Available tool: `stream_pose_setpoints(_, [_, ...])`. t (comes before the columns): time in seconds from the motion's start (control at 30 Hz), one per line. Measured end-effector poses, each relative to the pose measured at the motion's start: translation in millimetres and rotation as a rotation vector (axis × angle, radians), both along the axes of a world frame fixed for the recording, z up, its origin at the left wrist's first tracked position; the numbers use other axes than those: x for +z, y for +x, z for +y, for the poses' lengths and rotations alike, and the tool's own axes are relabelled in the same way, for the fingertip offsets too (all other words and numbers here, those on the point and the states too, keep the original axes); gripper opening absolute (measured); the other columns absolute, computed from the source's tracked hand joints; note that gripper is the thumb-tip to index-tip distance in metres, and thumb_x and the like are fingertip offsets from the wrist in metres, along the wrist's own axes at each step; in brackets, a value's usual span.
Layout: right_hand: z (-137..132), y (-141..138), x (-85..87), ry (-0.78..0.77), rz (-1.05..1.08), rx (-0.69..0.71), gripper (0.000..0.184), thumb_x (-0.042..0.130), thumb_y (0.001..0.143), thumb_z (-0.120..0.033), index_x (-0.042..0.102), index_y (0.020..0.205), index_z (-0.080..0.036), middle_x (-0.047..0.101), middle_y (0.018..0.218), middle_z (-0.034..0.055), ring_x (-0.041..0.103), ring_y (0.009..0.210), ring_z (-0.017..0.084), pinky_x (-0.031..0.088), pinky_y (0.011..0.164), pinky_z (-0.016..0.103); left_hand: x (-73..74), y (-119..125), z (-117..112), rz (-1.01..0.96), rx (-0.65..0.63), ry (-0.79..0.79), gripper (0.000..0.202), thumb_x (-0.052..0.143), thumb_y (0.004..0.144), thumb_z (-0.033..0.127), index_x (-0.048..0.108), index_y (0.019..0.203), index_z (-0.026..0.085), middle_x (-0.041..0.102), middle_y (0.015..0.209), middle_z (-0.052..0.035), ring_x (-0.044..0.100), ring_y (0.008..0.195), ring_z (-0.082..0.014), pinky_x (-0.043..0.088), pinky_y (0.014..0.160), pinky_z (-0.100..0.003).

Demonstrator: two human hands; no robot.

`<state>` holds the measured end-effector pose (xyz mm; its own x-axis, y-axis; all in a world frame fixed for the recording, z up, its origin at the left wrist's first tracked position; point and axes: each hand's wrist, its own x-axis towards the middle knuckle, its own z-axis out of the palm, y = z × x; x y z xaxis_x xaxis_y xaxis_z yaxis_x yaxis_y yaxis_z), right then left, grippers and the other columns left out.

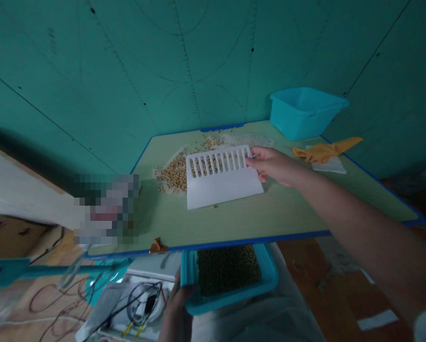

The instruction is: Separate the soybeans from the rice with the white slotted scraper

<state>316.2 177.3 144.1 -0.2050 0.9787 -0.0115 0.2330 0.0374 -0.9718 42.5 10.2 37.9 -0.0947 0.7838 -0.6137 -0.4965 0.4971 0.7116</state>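
My right hand [271, 165] grips the right edge of a white slotted plastic scraper [222, 178], which rests tilted on the green table [262, 216]. Behind and under its slotted top lies a pile of tan beans [175, 173], and pale white grains [248, 139] are spread further back. My left hand [175, 311] holds the left side of a teal tray [230, 278] filled with dark green beans, just below the table's near blue edge.
A teal tub [305, 111] stands at the table's back right, with an orange cloth [325, 151] on a white sheet beside it. A small orange scrap [158, 246] sits at the near edge. Cables and a box [137, 306] lie on the floor at left.
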Motion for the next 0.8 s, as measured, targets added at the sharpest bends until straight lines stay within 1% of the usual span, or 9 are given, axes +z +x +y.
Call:
stream_pose_setpoints(0.13, [0.2,0.5,-0.9,-0.002,0.007,-0.002,0.006,0.047,0.082,-0.025,0.047,0.081,-0.019,0.044,0.060,-0.0045,0.036,0.039,0.004,0.027,0.034,0.019,-9.7,-3.1,2.8,0.048,-0.020,0.014,0.063,0.062,0.050,0.022,0.056,0.113,0.021,0.071,0.092,-0.0064,0.061,0.091,-0.0324,0.049,0.075,-0.043])
stream_pose_setpoints(0.3, [-0.5,-1.5,-2.5,-0.010,0.002,0.008,0.006,0.046,0.082,-0.025,0.048,0.083,-0.019,0.044,0.059,-0.0046,0.037,0.040,0.005,0.026,0.034,0.018,-17.5,-6.6,3.8,0.072,-0.023,0.026,0.062,0.063,0.049,0.022,0.058,0.110,0.022,0.071,0.090,-0.0053,0.062,0.090,-0.0317,0.049,0.073,-0.041])
stream_pose_setpoints(0.4, [-0.1,-2.4,-1.4,-0.003,0.024,-0.020,0.006,0.045,0.082,-0.024,0.048,0.084,-0.019,0.045,0.061,-0.0042,0.036,0.040,0.005,0.026,0.034,0.018,-19.8,-8.3,3.9,0.082,-0.021,0.029,0.062,0.064,0.048,0.022,0.059,0.110,0.022,0.071,0.089,-0.0052,0.061,0.091,-0.0321,0.049,0.073,-0.041])
stream_pose_setpoints(0.53, [1.0,-2.7,1.8,0.046,0.076,-0.112,0.006,0.045,0.082,-0.023,0.048,0.085,-0.019,0.048,0.066,-0.0029,0.038,0.043,0.005,0.027,0.035,0.018,-19.1,-7.6,4.2,0.073,-0.009,0.015,0.064,0.064,0.048,0.023,0.058,0.111,0.021,0.071,0.090,-0.0058,0.061,0.092,-0.0333,0.049,0.074,-0.043])
stream_pose_setpoints(0.6, [1.6,-2.6,2.1,0.053,0.081,-0.136,0.005,0.045,0.082,-0.021,0.048,0.085,-0.019,0.049,0.067,-0.0026,0.039,0.044,0.005,0.027,0.035,0.017,-17.4,-6.1,4.1,0.072,0.003,0.014,0.065,0.064,0.048,0.022,0.057,0.112,0.021,0.071,0.091,-0.0063,0.060,0.093,-0.0337,0.049,0.076,-0.044])
stream_pose_setpoints(0.7, [2.3,-2.1,-0.1,0.046,0.062,-0.115,0.004,0.044,0.082,-0.021,0.048,0.082,-0.019,0.047,0.063,-0.0033,0.038,0.041,0.005,0.026,0.034,0.017,-14.2,-3.8,3.1,0.059,0.012,0.006,0.069,0.065,0.049,0.020,0.053,0.117,0.024,0.071,0.096,-0.0043,0.059,0.097,-0.0321,0.048,0.079,-0.042])
stream_pose_setpoints(0.8, [3.2,-1.3,-3.4,0.044,0.034,-0.085,0.005,0.045,0.082,-0.023,0.048,0.080,-0.019,0.047,0.061,-0.0040,0.037,0.039,0.004,0.026,0.034,0.017,-10.9,-2.4,1.2,0.031,-0.005,0.005,0.070,0.065,0.052,0.021,0.048,0.120,0.028,0.069,0.101,-0.0016,0.056,0.103,-0.0296,0.045,0.084,-0.040])
